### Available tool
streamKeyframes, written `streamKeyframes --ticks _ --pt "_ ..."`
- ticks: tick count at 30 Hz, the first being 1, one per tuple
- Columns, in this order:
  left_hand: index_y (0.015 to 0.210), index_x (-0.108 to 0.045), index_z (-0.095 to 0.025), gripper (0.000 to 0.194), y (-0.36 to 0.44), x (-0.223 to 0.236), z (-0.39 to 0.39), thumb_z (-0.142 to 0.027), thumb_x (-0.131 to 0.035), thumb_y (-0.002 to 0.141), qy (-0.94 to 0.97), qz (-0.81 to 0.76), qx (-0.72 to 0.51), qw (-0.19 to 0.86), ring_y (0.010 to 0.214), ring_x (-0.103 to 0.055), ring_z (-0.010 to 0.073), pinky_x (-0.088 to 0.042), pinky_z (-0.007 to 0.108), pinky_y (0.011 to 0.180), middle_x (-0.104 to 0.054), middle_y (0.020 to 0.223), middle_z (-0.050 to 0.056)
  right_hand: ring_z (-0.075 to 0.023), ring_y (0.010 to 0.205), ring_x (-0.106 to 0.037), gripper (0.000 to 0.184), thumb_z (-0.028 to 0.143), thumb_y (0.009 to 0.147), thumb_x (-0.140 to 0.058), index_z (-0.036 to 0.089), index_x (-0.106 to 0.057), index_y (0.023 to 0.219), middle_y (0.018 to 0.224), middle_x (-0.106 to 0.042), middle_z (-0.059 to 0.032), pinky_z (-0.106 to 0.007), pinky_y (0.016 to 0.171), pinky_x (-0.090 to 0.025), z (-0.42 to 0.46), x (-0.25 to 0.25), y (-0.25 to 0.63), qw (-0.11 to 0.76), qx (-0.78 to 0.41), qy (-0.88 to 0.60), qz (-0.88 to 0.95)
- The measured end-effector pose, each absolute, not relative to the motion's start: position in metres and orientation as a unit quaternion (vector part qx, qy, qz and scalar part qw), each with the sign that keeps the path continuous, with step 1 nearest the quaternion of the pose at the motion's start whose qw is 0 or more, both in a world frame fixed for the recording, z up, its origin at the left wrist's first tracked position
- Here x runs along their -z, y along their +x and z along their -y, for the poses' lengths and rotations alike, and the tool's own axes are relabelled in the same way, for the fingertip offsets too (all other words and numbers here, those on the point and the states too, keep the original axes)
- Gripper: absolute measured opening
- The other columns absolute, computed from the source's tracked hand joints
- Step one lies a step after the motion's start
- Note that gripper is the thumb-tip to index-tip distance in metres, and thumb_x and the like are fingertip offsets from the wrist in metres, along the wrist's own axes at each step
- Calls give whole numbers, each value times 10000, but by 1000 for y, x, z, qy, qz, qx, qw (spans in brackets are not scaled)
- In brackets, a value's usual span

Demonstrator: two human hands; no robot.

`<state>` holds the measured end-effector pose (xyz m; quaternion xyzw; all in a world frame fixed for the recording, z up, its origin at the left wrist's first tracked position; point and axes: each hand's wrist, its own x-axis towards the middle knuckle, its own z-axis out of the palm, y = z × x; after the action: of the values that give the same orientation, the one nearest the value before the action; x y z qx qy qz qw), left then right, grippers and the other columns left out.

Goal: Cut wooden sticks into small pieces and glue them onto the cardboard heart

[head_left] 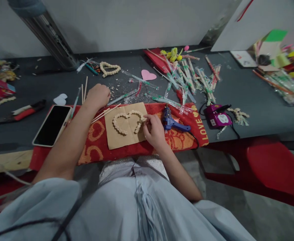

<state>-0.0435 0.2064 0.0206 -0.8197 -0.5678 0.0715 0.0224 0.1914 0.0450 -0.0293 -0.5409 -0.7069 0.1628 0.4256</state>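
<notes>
A heart outline of short pale stick pieces (120, 130) lies on a creased brown card (114, 142), with a gap at its lower tip. My right hand (154, 130) rests at the card's right edge, its index fingertip touching the heart's right side and its thumb apart from that finger. Farther back on the left, my left hand (98, 96) reaches down to the dark table beside scattered stick bits (113, 89). Its fingers are curled together, and whatever they hold is hidden. Thin wooden sticks (104, 114) lie between that hand and the card.
A blue glue gun (173, 122) lies right of my right hand on the red towel (134, 154). Left stand a phone (53, 125) and red-handled cutters (23, 112). Behind are another stick heart (109, 69), a pink paper heart (148, 75) and wrapped sticks (187, 75). A red stool (274, 164) is right.
</notes>
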Motion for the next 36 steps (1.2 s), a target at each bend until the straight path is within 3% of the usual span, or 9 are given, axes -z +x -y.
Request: streamKeyframes --ticks 4,12,17,21,26,32,36 --pt "915 -684 -92 315 -41 -28 -207 -245 -437 793 -814 577 -61 -1 991 -558 263 -389 354 901 -664 967 163 -225 827 -531 296 117 791 -457 175 -517 1075 857 -540 -75 -364 781 -459 -46 29 192 424 -167 -544 705" --pt "881 -681 -125 243 -42 -52 -185 -279 -543 755 -776 628 8 -49 737 -525 145 -403 264 713 -677 826 55 -238 884 -542 312 125 786 -445 175 -519 1085 906 -562 -93 -374 822 -463 -42 21 189 395 -171 -552 714" --pt "1008 -666 -122 309 -47 -63 -150 -269 -507 788 -759 633 108 -108 704 -523 98 -392 211 677 -685 837 42 -257 959 -533 294 118 786 -447 175 -550 1056 981 -572 -118 -380 860 -451 -22 -15 228 335 -90 -575 741" --pt "944 -694 -155 266 -47 -65 -121 -305 -529 799 -776 591 187 -119 795 -551 116 -418 220 735 -692 931 45 -294 958 -526 273 142 764 -494 156 -589 1019 977 -564 -137 -409 868 -438 -12 -32 282 198 -21 -648 735" --pt "890 -693 -179 211 -31 -59 -87 -320 -615 754 -724 560 319 -247 762 -617 138 -483 246 702 -715 854 23 -339 1002 -509 411 297 802 -539 121 -551 1174 1046 -549 -175 -442 873 -418 -17 -23 306 58 -9 -650 757" --pt "856 -722 -188 204 -13 -53 -56 -336 -687 720 -696 522 377 -318 803 -668 171 -539 272 719 -740 888 46 -331 989 -527 423 309 835 -522 126 -527 1216 1054 -564 -179 -431 852 -424 -36 -12 302 -4 -29 -633 774" --pt "863 -733 -200 244 -7 -47 -42 -365 -727 683 -660 526 385 -373 827 -682 186 -563 284 747 -744 922 53 -329 1035 -529 402 281 861 -486 104 -512 1220 1102 -553 -194 -443 889 -429 -35 -10 311 14 -41 -617 786"
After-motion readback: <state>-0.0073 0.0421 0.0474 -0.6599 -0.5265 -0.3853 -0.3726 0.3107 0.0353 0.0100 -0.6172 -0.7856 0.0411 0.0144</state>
